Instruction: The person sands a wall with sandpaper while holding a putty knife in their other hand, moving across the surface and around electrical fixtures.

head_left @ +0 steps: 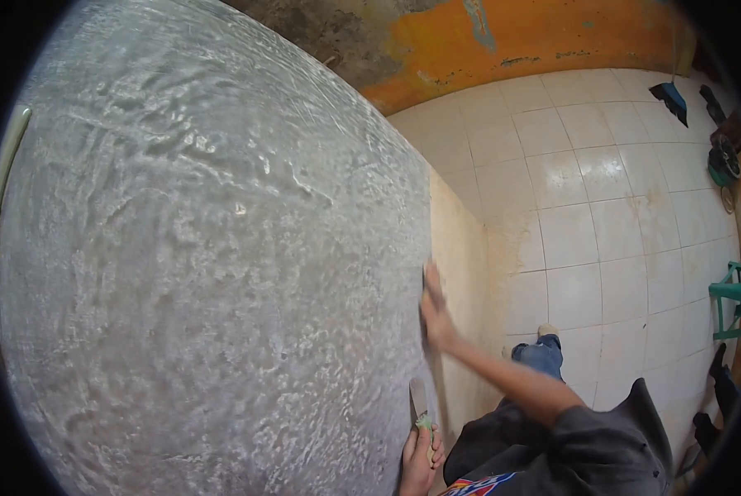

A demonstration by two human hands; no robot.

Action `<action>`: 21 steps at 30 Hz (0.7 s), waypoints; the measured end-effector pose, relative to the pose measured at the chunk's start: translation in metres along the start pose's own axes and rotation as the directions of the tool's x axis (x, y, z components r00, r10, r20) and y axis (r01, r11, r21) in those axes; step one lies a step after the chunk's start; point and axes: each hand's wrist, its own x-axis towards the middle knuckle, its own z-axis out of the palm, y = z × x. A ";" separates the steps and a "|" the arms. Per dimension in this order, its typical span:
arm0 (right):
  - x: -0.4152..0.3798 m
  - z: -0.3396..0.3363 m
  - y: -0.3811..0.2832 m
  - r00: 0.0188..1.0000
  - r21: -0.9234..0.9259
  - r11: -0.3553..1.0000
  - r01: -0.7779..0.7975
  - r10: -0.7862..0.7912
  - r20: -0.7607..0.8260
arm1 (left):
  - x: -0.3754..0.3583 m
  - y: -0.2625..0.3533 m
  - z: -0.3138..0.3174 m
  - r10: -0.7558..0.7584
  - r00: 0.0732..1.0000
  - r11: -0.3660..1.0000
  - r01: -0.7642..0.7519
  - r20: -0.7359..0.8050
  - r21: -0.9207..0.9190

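Observation:
My left hand (420,465) is closed around the green handle of a flat-bladed tool (419,398), whose blade points up and away at the edge of a large slab-like surface (221,273). That surface is grey, shiny and rippled. Farther along the same edge, my right hand (436,310) lies with its fingers stretched out, slightly blurred, against the border between the grey top and the pale beige side (457,240). I see nothing held in it.
White floor tiles (573,223) lie to the right, with my foot (548,331) on them. An orange wall (453,41) stands behind. Toward the right edge are a blue broom head (672,101), a green stool (727,291) and dark objects.

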 end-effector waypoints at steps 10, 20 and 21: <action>-0.047 -0.013 -0.013 0.989 0.048 0.997 -0.060 0.053 0.135 | 0.008 0.011 0.021 -0.033 0.997 0.999 0.034 -0.072 0.011; 0.101 -0.043 0.005 0.994 0.010 0.997 -0.073 0.073 0.076 | 0.052 0.031 0.069 0.078 0.984 0.994 -0.066 -0.161 0.082; 0.066 -0.044 0.003 0.988 0.016 0.997 -0.072 0.069 0.140 | 0.058 0.037 0.076 0.066 0.992 0.997 -0.060 -0.107 0.057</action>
